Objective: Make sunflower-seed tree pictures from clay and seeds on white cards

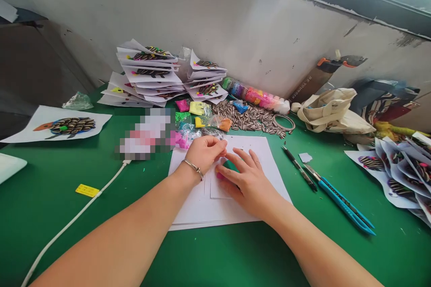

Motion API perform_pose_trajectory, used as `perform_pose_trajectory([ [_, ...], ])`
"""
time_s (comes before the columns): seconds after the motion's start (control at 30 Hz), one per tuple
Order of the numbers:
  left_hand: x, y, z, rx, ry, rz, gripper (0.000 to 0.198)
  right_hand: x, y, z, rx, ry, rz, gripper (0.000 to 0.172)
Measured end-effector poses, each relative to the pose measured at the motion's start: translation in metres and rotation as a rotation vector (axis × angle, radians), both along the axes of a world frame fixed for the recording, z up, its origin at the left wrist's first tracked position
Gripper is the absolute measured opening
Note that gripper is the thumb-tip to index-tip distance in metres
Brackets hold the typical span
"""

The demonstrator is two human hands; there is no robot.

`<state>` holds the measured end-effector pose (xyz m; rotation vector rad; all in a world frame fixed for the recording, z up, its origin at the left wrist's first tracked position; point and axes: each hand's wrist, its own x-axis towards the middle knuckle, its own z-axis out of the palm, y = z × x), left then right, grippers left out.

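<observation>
My left hand (204, 153), with a bracelet at the wrist, is pinched at thumb and forefinger above the paper; what the pinch holds, if anything, is hidden. Beside it my right hand (247, 178) rests with its fingers spread over a small white card. Under those fingers shows part of a green shape (232, 164), with a bit of pink at its left side; most of it is covered. The card lies on larger white sheets (191, 208). Just beyond my left hand are small bags of coloured clay (183, 139), pink, yellow, green and orange.
Striped sunflower seeds (249, 119) lie in a heap by the clay tubs (259, 96). Stacks of seed-decorated cards (151, 76) stand behind. A pen (299, 168) and blue utility knife (343, 202) lie right; a white cable (77, 215) crosses the left. A cloth bag (332, 107) sits back right.
</observation>
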<state>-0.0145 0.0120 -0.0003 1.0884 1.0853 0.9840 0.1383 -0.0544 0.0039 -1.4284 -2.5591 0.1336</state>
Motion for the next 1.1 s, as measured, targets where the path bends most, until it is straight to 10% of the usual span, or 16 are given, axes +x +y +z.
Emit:
perform_pose_trajectory([
  [1.1,0.002,0.002,-0.004,-0.042,-0.021,0.036,0.027,0.004,0.005,-0.005,-0.001,0.101,-0.001,0.030],
])
